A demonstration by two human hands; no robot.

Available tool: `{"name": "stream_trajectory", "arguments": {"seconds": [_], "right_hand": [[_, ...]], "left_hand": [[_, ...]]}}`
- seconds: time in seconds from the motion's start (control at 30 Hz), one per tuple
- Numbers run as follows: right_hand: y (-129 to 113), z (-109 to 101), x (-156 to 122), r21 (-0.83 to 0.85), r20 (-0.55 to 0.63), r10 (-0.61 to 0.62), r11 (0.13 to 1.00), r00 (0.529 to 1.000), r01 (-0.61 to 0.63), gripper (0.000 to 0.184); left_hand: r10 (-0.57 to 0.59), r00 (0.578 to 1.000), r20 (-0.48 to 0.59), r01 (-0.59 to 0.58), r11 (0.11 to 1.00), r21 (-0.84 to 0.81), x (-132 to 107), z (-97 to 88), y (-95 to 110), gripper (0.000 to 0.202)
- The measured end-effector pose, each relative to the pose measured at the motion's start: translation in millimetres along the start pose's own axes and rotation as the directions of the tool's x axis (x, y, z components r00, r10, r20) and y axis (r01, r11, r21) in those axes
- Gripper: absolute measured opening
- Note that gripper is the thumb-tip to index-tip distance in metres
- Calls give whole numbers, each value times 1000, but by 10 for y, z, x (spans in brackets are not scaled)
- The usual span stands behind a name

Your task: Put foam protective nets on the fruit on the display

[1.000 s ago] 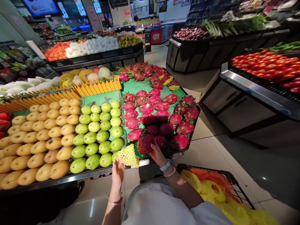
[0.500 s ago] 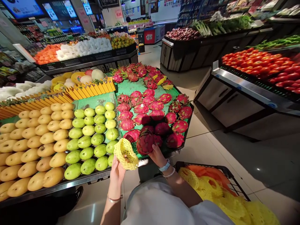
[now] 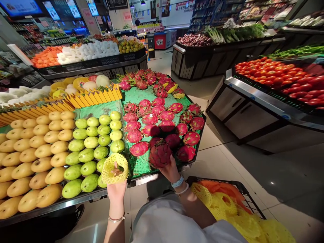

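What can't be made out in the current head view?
In the head view:
Right hand: far fingers hidden by the held dragon fruit.
Left hand: finger bases covered by the yellow foam net.
Basket: bottom buried under yellow netting.
Leftmost tan fruit: cut off by left edge.
Price screen: small print too small.

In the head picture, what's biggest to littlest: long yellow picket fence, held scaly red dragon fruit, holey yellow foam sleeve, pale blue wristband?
1. Long yellow picket fence
2. Held scaly red dragon fruit, holey yellow foam sleeve: too alike to rank
3. Pale blue wristband
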State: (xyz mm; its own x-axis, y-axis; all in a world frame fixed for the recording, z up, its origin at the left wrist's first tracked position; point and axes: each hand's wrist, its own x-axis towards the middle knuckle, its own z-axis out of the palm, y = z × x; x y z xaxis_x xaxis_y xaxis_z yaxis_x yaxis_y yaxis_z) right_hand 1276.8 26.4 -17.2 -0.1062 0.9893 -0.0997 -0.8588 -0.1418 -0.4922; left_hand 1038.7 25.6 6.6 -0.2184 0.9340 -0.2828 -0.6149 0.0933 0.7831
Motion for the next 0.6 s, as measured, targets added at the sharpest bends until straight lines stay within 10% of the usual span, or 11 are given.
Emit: {"name": "stream_trajectory", "arguments": {"seconds": [0.23, 0.6], "right_hand": [[-75, 0, -67, -46, -18, 15, 999, 1000, -16, 56], [-14, -70, -168, -233, 6, 34, 972, 999, -32, 58]], "left_hand": [[-95, 995, 23, 96, 994, -43, -64, 132, -5, 23], [65, 998, 14, -66, 996, 55, -83, 52, -142, 36]]}}
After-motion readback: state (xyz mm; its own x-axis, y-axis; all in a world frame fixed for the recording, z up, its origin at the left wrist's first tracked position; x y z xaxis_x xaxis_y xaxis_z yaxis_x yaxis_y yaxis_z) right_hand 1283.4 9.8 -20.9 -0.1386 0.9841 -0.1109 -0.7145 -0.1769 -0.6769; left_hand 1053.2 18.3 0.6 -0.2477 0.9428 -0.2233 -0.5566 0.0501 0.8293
